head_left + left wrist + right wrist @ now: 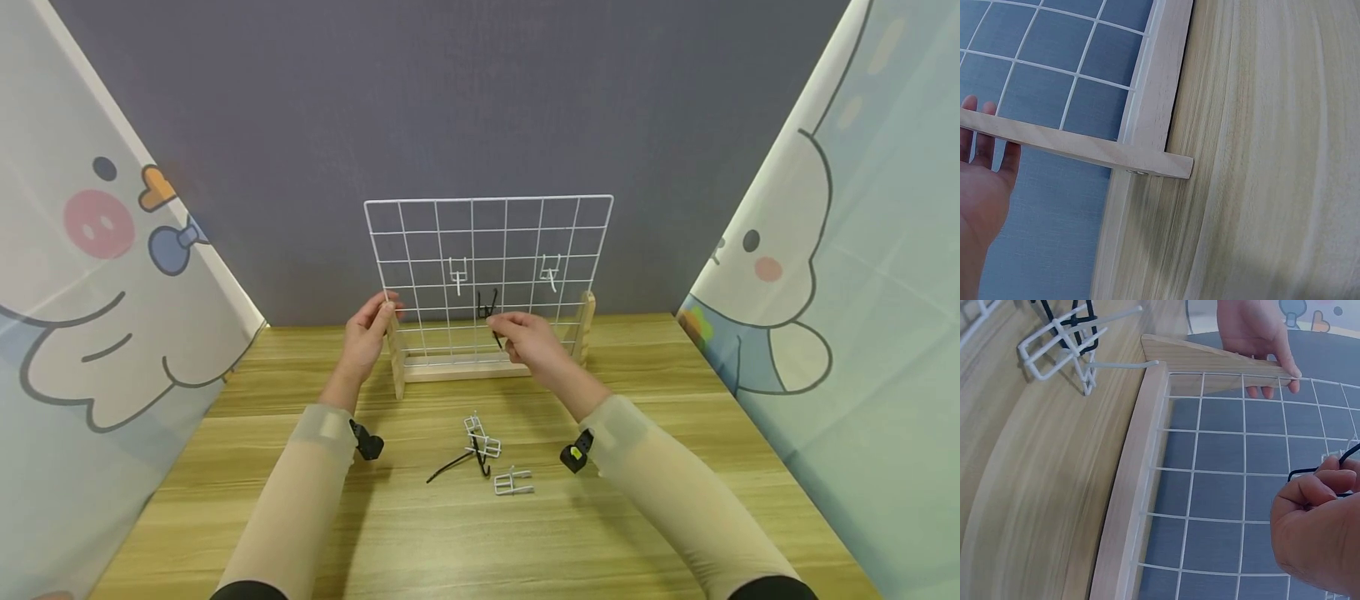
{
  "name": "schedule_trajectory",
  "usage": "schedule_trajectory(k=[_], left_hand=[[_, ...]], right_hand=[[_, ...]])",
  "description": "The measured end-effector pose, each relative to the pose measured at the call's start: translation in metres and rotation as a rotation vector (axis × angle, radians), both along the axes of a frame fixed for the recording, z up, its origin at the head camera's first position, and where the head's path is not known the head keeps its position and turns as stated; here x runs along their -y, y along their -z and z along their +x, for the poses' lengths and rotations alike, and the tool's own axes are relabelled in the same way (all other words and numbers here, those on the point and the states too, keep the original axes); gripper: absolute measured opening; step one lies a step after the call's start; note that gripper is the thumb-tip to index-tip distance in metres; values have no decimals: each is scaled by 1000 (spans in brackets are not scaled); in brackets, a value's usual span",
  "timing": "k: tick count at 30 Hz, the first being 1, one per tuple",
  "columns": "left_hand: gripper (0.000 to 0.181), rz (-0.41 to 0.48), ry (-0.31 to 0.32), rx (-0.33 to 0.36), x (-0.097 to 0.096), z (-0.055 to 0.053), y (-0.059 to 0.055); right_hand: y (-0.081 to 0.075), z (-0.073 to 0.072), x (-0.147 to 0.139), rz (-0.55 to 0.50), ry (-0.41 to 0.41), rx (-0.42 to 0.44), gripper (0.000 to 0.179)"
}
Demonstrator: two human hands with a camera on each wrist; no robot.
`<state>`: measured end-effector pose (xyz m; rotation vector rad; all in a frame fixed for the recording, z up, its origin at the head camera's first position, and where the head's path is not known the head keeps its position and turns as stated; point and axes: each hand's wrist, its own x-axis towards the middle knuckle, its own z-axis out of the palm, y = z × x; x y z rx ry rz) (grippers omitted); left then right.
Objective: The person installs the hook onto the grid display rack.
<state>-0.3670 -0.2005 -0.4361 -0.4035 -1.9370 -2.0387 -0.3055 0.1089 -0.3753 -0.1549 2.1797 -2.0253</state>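
A white wire grid panel (488,236) stands upright in a wooden stand (450,372). My left hand (365,337) grips the stand's left side post (1072,148), with the thumb on one side and fingers on the other. In front of the grid, my right hand (531,340) pinches a black wire hook (487,308) between thumb and fingertips. The black hook lies against the lower middle of the grid; whether it is hooked on, I cannot tell. Two white hooks (458,273) hang higher on the grid, one left and one right of the middle.
On the wooden table (405,533), in front of the stand, lies a small pile of white hooks (486,447) with a black hook (450,467) among them. Another white hook (513,482) lies nearer to me. A dark panel (480,100) rises behind the grid.
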Motion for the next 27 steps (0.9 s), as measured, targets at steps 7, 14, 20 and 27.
schedule_trajectory(k=[7, 14, 20, 27], left_hand=[[29, -5, -3, -3, -1, 0, 0], [40, 10, 1, -7, -1, 2, -1], [30, 16, 0, -4, -1, 1, -1], [34, 12, 6, -6, 0, 0, 0]], right_hand=[[-5, -3, 4, -24, 26, 9, 37], [-10, -5, 7, -32, 44, 12, 37], [-10, -6, 9, -49, 38, 33, 40], [-11, -8, 9, -48, 49, 40, 43]])
